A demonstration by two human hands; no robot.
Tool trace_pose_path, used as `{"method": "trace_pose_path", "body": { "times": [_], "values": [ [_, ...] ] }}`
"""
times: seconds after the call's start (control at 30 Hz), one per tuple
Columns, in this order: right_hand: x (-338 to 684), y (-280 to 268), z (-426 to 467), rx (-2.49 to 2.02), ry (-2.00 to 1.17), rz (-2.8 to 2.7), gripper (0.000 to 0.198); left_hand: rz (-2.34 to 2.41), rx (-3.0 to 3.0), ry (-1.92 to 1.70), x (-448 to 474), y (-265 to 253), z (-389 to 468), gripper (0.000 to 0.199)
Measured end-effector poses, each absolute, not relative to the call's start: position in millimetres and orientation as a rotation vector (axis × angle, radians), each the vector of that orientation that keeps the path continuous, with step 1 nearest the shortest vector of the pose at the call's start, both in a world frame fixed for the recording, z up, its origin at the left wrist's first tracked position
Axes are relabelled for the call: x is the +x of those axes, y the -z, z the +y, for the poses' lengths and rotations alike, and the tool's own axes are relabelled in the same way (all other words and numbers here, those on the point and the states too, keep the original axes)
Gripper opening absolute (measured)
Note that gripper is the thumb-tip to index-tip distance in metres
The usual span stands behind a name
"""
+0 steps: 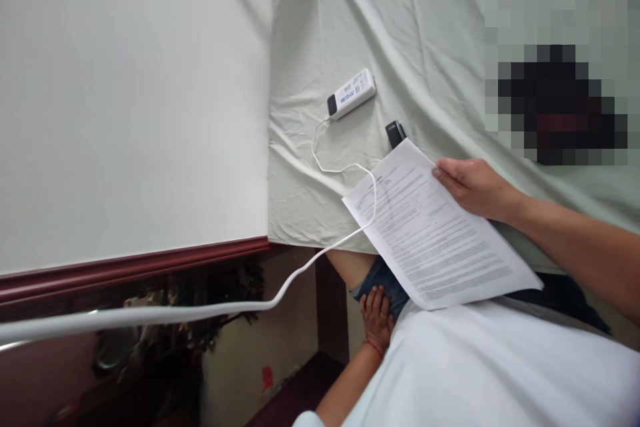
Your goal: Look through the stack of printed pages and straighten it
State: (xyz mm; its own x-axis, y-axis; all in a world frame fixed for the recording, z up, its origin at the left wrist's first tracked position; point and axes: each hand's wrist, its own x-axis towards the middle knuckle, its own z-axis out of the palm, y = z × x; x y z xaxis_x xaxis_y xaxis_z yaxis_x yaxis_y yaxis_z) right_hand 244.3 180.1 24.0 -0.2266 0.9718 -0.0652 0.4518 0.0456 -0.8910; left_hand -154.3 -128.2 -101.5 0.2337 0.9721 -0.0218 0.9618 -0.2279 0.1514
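The person wears a white top (480, 360), red wristband (374, 347), apparently denim shorts (386, 273).

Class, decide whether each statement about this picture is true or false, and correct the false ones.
1. The right hand holds the printed paper. True.
2. The left hand is also gripping the paper. False: it rests on the blue shorts.
3. The white cable runs to the white device. True.
4. The black object lies on top of the white device. False: the two are apart.
5. A red band circles the left wrist. True.
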Motion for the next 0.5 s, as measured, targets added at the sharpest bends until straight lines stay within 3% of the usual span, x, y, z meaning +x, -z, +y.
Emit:
{"method": "trace_pose_path", "body": {
  "times": [0.5],
  "values": [
    [244.6,-28.6,180.2,-1.481,-1.152,-1.735,0.037,1.850,2.336,-0.113,-154.8,100.7,-126.0,0.048]
  ]
}}
